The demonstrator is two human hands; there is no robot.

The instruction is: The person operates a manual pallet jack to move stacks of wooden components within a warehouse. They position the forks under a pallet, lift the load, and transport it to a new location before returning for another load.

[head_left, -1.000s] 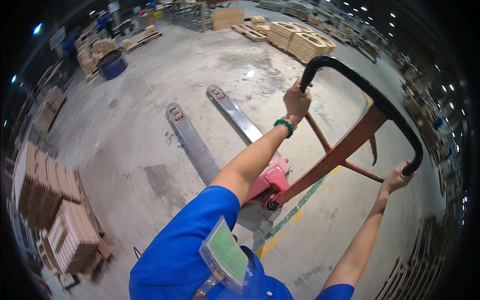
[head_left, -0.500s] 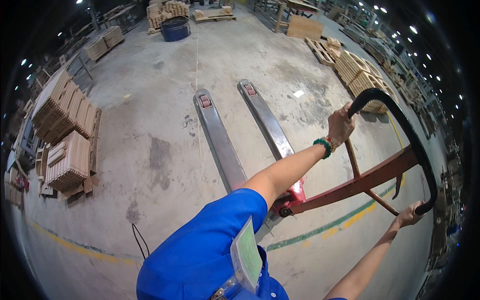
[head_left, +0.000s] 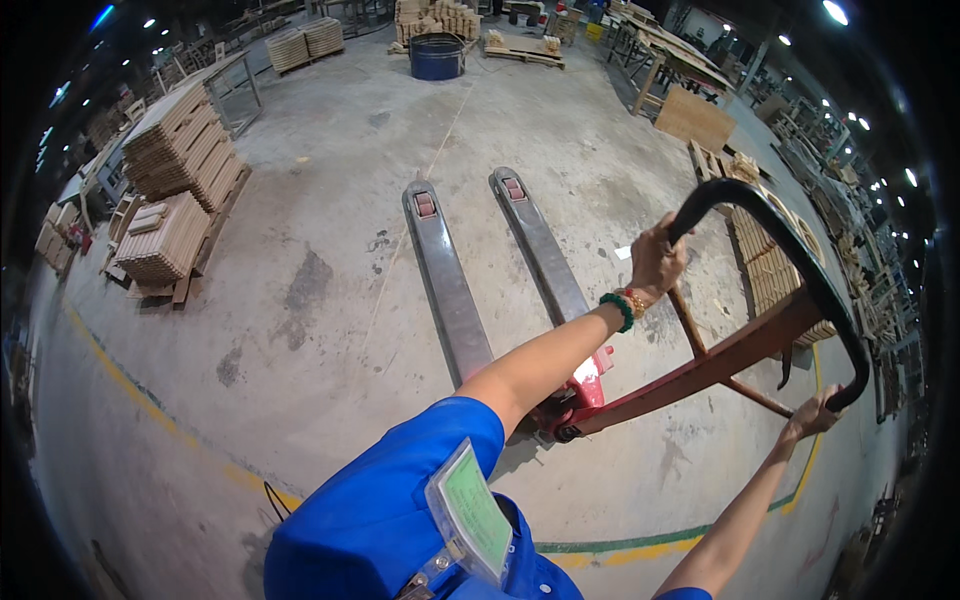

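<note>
Gripping is done two-handed: the black loop handle [head_left: 760, 201] is held at its left end by the closed left hand [head_left: 659, 262], lower right by the closed right hand [head_left: 812, 414]. Red pallet jack [head_left: 589, 390] is placed forward-left of both; forks [head_left: 447, 285] are pointed away, slightly left, left hand nearer. Versus a second ago, blue drum [head_left: 437, 60] is seen top centre, not upper left.

The left arm [head_left: 550, 356] was stretched out, angled across toward the person's right, and there was the left hand [head_left: 657, 262], fingers curled firmly closed! Nearer the body and farther right, the right hand [head_left: 815, 414] was closed too, with the right forearm [head_left: 742, 508] slanting outward, both arms reaching rightward!
</note>
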